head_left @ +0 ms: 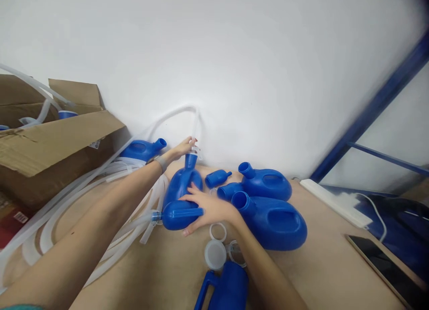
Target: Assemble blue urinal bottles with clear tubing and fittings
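Note:
My left hand (186,147) is closed around the lower end of a clear plastic tube (195,118), at the white-rimmed neck of a blue plastic bottle (176,185). The tube arches up against the wall. My right hand (211,207) grips a blue cup-shaped piece with a handle (179,215), its thumb below and fingers above, some of them against the bottle. A clear hose (139,220) joins that piece's left end. Whether the tube end sits inside the bottle's neck is hidden by my left fingers.
Blue handled bottles (275,223) and a small blue spout (217,179) lie at right. White rings and a cap (215,254) are near a blue jug (231,285). Coiled tubes (50,229), an open carton (60,149), a power strip (335,203) and a phone (382,265) surround them.

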Demonstrator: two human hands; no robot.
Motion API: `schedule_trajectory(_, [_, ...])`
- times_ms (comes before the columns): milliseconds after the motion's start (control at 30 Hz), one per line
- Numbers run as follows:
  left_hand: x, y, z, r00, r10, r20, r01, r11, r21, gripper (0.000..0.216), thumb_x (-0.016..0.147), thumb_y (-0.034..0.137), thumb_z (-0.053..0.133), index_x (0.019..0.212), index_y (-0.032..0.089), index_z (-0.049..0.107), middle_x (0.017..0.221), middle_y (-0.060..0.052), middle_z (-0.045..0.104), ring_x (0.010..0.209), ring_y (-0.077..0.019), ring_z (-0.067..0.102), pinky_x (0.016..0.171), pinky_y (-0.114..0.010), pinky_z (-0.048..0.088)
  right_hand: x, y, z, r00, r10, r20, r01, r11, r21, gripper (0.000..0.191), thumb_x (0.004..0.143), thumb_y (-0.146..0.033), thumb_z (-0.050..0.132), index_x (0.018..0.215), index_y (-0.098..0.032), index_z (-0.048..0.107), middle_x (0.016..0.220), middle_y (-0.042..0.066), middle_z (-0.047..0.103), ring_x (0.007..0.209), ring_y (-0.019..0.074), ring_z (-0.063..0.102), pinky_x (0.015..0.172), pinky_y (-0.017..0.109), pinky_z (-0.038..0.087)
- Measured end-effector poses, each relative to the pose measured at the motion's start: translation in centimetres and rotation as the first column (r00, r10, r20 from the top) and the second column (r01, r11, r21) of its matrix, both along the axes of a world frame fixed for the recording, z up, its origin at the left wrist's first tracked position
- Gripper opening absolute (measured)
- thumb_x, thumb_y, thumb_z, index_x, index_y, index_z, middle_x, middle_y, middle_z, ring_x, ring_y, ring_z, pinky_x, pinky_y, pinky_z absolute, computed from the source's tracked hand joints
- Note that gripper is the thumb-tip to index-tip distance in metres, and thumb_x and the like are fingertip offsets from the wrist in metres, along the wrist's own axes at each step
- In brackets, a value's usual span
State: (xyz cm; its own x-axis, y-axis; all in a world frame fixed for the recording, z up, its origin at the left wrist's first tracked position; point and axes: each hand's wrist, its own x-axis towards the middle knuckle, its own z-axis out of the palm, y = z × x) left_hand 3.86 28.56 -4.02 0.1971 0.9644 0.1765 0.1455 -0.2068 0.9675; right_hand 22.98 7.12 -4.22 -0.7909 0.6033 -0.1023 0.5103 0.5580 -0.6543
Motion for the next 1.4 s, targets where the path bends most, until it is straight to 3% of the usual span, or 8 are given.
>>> schedule_trajectory(167, [-0.1,-1.6,-1.9,0.998,-0.057,-0.017,0.057,0.998,-0.034,0.045,0.096,0.059,0.063,0.102,0.014,0.067,0.096,-0.014,0.078,0.082,-0.0232,0.069,0.072,-0.032,0.051,0.0,0.2,-0.1,0.999,0.033,-0.011,-0.033,0.999,0.005,0.103,0.058,-0.067,0.095,0.149,-0.034,0.059,0.16,0.014,0.047,0.164,0.0437,0.011,0.129,0.059,0.024])
schedule_trajectory(400, [-0.9,-2.1,-2.8,0.997,-0.03,0.067,0.03,1.0,0.001,0.064,0.088,0.075,0.064,0.096,0.012,0.069,0.09,-0.012,0.076,0.078,-0.0212,0.066,0.072,-0.031,0.049,0.1,0.6,-0.9,0.999,0.052,0.013,-0.052,0.999,0.002,0.108,0.06,-0.072,0.091,0.153,-0.034,0.053,0.165,0.014,0.039,0.164,0.0452,0.007,0.128,0.063,0.021])
schedule_trajectory(600, [-0.4,-1.7,-4.0,0.985,-0.015,0.174,0.026,0.998,-0.06,0.064,0.091,0.077,0.06,0.098,0.013,0.066,0.093,-0.013,0.076,0.075,-0.0197,0.067,0.069,-0.031,0.052,0.0,0.5,-0.8,0.998,0.059,-0.017,-0.058,0.997,0.041,0.103,0.06,-0.07,0.092,0.149,-0.031,0.059,0.156,0.015,0.05,0.163,0.0443,0.015,0.127,0.062,0.026])
schedule_trajectory(800, [-0.2,-1.5,-4.7,0.973,-0.011,0.229,0.045,0.989,-0.142,0.062,0.097,0.076,0.049,0.091,0.016,0.063,0.084,-0.014,0.075,0.073,-0.0221,0.07,0.064,-0.032,0.054,-0.1,0.2,-0.5,0.999,0.026,0.026,-0.026,0.999,-0.02,0.111,0.059,-0.07,0.093,0.155,-0.033,0.053,0.173,0.016,0.029,0.164,0.0457,0.0,0.129,0.065,0.016])
schedule_trajectory(933, [-0.3,-1.6,-4.6,0.974,-0.037,0.225,0.067,0.99,-0.128,0.062,0.096,0.077,0.05,0.086,0.016,0.062,0.085,-0.013,0.076,0.07,-0.0197,0.067,0.064,-0.03,0.053,0.0,0.2,-0.4,1.0,0.025,0.006,-0.025,1.0,-0.017,0.108,0.058,-0.068,0.094,0.153,-0.034,0.055,0.171,0.014,0.034,0.164,0.0444,0.001,0.129,0.064,0.018])
schedule_trajectory(1200, [0.7,-2.1,-4.5,0.998,-0.034,0.045,0.034,0.999,-0.02,0.075,0.092,0.084,0.039,0.08,0.016,0.066,0.07,-0.009,0.068,0.06,-0.019,0.059,0.059,-0.032,0.048,-0.3,-0.1,-0.4,0.999,0.053,-0.009,-0.053,0.999,0.008,0.105,0.061,-0.066,0.093,0.153,-0.034,0.055,0.167,0.015,0.04,0.164,0.0421,0.011,0.13,0.061,0.018])
schedule_trajectory(1300, [0.6,-2.7,-4.0,0.995,0.058,-0.078,-0.051,0.995,0.084,0.073,0.094,0.082,0.038,0.079,0.016,0.066,0.072,-0.009,0.067,0.068,-0.0218,0.062,0.065,-0.033,0.048,-0.5,-0.2,-0.3,0.998,0.062,-0.003,-0.061,0.997,0.039,0.106,0.058,-0.065,0.095,0.152,-0.033,0.057,0.164,0.016,0.043,0.164,0.0438,0.011,0.13,0.062,0.018])
schedule_trajectory(1400, [0.4,-3.9,-3.1,0.945,0.238,-0.224,-0.19,0.957,0.218,0.064,0.097,0.076,0.043,0.082,0.018,0.064,0.076,-0.01,0.066,0.078,-0.0269,0.064,0.072,-0.036,0.048,-0.5,-0.3,-0.2,0.998,0.065,0.016,-0.065,0.998,0.023,0.106,0.059,-0.064,0.095,0.153,-0.036,0.056,0.168,0.014,0.04,0.164,0.0439,0.007,0.129,0.064,0.017])
